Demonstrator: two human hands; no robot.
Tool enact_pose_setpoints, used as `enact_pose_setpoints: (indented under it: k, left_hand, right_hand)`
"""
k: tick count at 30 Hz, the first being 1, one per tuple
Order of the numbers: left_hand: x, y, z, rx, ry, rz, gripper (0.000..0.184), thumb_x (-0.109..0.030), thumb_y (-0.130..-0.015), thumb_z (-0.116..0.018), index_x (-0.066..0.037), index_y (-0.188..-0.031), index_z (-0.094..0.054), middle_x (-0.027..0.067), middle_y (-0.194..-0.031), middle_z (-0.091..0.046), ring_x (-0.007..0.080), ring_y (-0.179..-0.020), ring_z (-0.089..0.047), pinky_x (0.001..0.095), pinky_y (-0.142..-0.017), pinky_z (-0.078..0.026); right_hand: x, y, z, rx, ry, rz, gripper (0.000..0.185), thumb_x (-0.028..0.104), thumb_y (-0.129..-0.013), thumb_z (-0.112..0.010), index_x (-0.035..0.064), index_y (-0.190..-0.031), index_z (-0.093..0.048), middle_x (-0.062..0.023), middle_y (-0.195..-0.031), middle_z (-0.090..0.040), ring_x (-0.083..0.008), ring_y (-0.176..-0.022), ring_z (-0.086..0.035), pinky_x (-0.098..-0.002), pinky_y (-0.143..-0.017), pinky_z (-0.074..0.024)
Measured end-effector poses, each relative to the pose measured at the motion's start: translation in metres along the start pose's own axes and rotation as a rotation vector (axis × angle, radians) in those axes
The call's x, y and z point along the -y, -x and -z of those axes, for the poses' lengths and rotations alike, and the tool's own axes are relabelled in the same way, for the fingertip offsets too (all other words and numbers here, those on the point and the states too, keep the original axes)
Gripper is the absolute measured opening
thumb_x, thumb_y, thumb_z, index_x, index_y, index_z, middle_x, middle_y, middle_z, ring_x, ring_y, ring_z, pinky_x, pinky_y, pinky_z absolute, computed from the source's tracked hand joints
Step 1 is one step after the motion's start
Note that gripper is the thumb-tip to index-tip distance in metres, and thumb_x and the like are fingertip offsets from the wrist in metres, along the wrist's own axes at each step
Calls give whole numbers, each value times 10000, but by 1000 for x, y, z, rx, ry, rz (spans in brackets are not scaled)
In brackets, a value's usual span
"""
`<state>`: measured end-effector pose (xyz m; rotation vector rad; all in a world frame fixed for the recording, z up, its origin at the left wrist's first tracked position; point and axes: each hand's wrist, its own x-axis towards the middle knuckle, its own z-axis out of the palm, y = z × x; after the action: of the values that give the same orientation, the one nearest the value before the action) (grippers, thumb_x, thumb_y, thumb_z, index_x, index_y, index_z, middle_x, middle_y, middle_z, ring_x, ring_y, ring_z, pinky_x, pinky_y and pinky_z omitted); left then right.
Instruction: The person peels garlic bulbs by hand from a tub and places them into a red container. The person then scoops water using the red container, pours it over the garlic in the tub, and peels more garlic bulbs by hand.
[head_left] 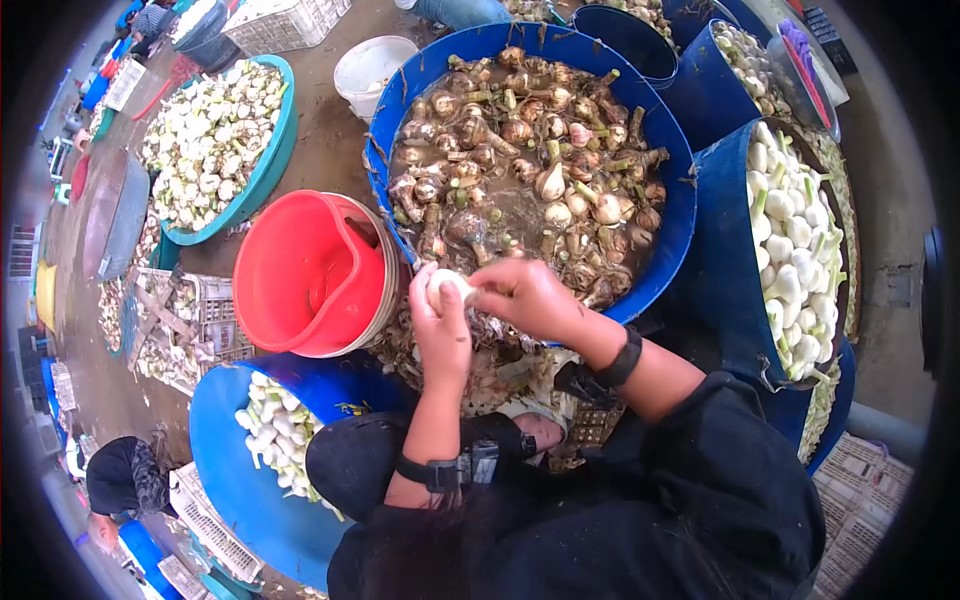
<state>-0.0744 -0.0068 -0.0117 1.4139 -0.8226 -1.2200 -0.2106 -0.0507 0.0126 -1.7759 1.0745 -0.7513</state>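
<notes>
My left hand [440, 325] is closed around a white peeled garlic bulb [449, 287] near the front rim of a big blue tub. The fingertips of my right hand [525, 298] are pinched together at the bulb's right side. Unpeeled brown garlic bulbs [553, 182] with cut stems float in murky water in the blue tub [679, 165]. Loose peels [480, 365] lie below my hands.
A red bucket [290, 270] stands left of my hands. White garlic fills a tilted blue barrel [735, 250] at right, part of a blue tub [225, 430] at lower left, and a green basin [285, 130]. Another person [125, 475] is at far lower left.
</notes>
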Motion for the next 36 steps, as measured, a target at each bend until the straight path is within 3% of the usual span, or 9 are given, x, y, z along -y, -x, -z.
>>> enact_pose_setpoints:
  k: [9, 13, 17, 19, 23, 25, 31, 33, 36]
  left_hand:
    - [9, 7, -2, -27, -121, -16, 276, -170, -832, -588, 55, -990, -581, 87, -916, -621, 127, -818, -570, 267, -771, -454]
    - [-8, 10, 2, 90, 43, 164, 318, -150, -836, -557, 27, -1100, -551, 37, -874, -600, 68, -708, -535, 212, -583, -435]
    - [-9, 5, 8, 225, 172, 197, 389, -176, -833, -585, 12, -1169, -523, 37, -910, -594, 72, -730, -539, 204, -583, -437]
    - [-8, 5, 10, 291, -4, 117, 431, -175, -810, -625, 13, -1183, -519, 73, -1017, -596, 116, -858, -567, 241, -722, -470]
    - [-21, 18, 5, 431, -294, -146, 468, -59, -726, -658, -18, -1178, -541, 128, -1170, -565, 223, -1063, -542, 322, -931, -406]
    - [-28, 18, 2, 434, -813, -642, 514, 30, -667, -631, -62, -1169, -567, 129, -1295, -475, 295, -1178, -468, 357, -988, -366]
    - [-19, 19, -1, 398, -756, -795, 322, 50, -756, -563, -32, -1064, -601, 145, -1169, -573, 360, -1136, -494, 424, -944, -405]
    - [-10, 23, -5, 155, -13, -236, 225, 9, -838, -536, 14, -1061, -565, 169, -1175, -561, 283, -1081, -546, 382, -891, -457]
    - [-16, 16, 4, -6, 667, 187, 206, -183, -880, -562, -50, -1037, -545, 100, -1051, -603, 196, -901, -615, 295, -745, -510]
  right_hand:
    - [3, 31, -13, 174, 720, -10, 180, 203, -768, -552, 36, -706, -525, -155, -678, -607, -306, -608, -610, -391, -557, -498]
    - [-22, 26, -7, 168, -442, -648, 210, 217, -799, -553, 15, -780, -610, -186, -665, -608, -307, -572, -604, -349, -519, -497]
    - [-4, 43, -9, -91, 55, 109, 183, 157, -860, -538, 6, -934, -610, -56, -636, -583, -186, -543, -577, -352, -563, -459]
    - [-6, 44, -2, -104, 145, 99, 177, 143, -859, -562, 0, -948, -618, -22, -659, -598, -107, -606, -577, -324, -589, -449]
    - [-39, 39, 1, -62, -794, -721, 196, 176, -867, -575, 12, -800, -659, -32, -631, -604, -88, -527, -513, -243, -476, -398]
    - [-32, 38, 15, 28, -850, -777, 196, 180, -880, -559, 35, -776, -641, -27, -615, -583, -72, -485, -470, -204, -438, -368]
    - [-3, 40, 15, -98, -1136, -753, 194, 208, -899, -533, 64, -793, -607, -12, -725, -596, -50, -529, -467, -189, -426, -361]
    - [4, 51, 12, -97, -1154, -625, 187, 202, -898, -533, 47, -850, -626, -23, -782, -613, -76, -604, -526, -210, -488, -422]
    - [12, 76, 8, 3, -233, 14, 186, 134, -856, -565, 16, -986, -630, -94, -948, -630, -186, -897, -599, -300, -804, -466]
